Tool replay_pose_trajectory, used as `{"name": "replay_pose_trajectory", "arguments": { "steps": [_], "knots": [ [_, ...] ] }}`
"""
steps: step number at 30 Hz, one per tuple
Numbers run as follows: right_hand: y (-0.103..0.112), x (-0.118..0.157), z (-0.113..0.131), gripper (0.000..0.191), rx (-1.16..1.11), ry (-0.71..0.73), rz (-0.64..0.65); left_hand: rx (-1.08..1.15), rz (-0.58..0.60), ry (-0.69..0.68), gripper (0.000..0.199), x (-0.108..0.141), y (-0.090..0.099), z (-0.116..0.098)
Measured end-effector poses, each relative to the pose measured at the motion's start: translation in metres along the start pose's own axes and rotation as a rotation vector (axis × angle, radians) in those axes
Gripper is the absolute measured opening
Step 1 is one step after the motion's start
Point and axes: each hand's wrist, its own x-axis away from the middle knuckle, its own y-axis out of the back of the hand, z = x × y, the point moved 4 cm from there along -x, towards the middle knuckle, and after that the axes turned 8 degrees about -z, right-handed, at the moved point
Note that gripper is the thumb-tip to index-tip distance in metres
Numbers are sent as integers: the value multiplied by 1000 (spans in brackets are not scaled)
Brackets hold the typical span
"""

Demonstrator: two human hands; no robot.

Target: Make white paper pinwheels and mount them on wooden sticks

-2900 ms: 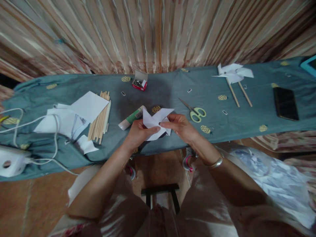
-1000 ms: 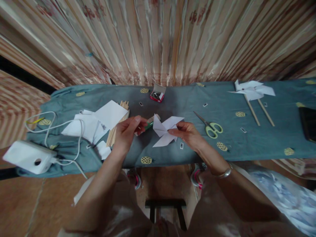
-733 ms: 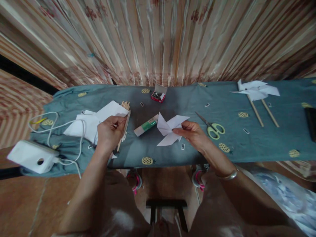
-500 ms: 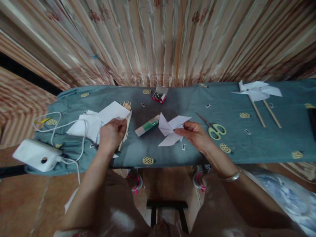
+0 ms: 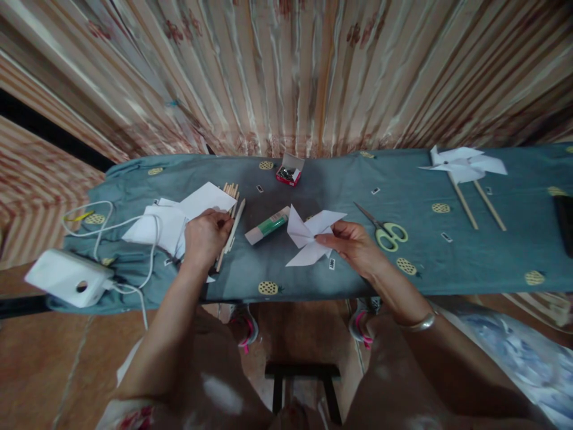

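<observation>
My right hand [image 5: 353, 242] pinches a white paper pinwheel [image 5: 313, 236] at its centre, just above the cloth. My left hand [image 5: 206, 236] is closed, its fingertips down at a bundle of thin wooden sticks [image 5: 230, 191]. Whether a stick is between those fingers is hidden. A pale pencil-like stick [image 5: 240, 210] lies at the bundle's right side. White paper sheets [image 5: 203, 200] rest beside and partly behind my left hand. Between the two hands lies a green and white glue stick [image 5: 269, 226].
Green-handled scissors [image 5: 388, 234] lie right of my right hand. A small open red box [image 5: 289, 173] of metal pins stands at the back. Finished-looking pinwheels on sticks [image 5: 470, 164] lie far right. At left, a white power bank [image 5: 69, 278] trails a looping cable [image 5: 156, 239].
My left hand has shifted slightly right at the stick bundle, and the pale pencil-like stick has moved a little away to the right. My right hand keeps the pinwheel almost still.
</observation>
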Motion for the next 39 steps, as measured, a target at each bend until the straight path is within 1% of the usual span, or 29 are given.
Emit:
{"name": "replay_pose_trajectory", "arguments": {
  "steps": [4, 9, 12, 15, 17, 19, 21, 23, 25, 27, 29, 31, 35, 37, 39],
  "knots": [
    [1, 0, 0, 37, 15, 19, 20, -93, 36, 29, 30, -4, 1, -8],
    [1, -1, 0, 37, 17, 31, 13, -159, 28, 13, 31, -7, 0, -16],
    [1, -1, 1, 37, 21, 36, 8, -160, 31, 10, 31, -8, -1, -18],
    [1, 0, 3, 36, 7, 29, 4, -114, 32, 46, 28, -10, -2, -17],
    [1, 1, 3, 36, -2, 26, 0, -37, 3, 90, 25, -11, -2, -14],
    [2, 2, 3, 37, -5, 31, 1, 89, -47, 163, 20, -11, -1, -9],
    [1, 3, 2, 36, -2, 41, 11, 274, -116, 244, 14, -11, 3, -7],
    [0, 5, 3, 34, 3, 62, 24, 493, -184, 293, 10, -9, 8, -9],
    [-3, 10, 6, 31, 16, 98, 34, 691, -234, 275, 11, -5, 16, -19],
    [-6, 17, 11, 28, 35, 148, 45, 798, -254, 203, 10, 4, 25, -35],
    [-9, 27, 17, 26, 61, 206, 60, 908, -197, 179, 9, 17, 30, -51],
    [-11, 36, 21, 21, 101, 267, 71, 1081, -59, 211, 15, 33, 26, -67],
    [-12, 54, 25, 17, 171, 344, 70, 1398, 251, 316, 28, 59, 5, -97],
    [-11, 62, 28, 16, 222, 367, 76, 1529, 367, 402, 31, 68, -8, -110],
    [-11, 71, 32, 12, 330, 419, 82, 1611, 453, 526, 32, 76, -18, -119]
  ]
}}
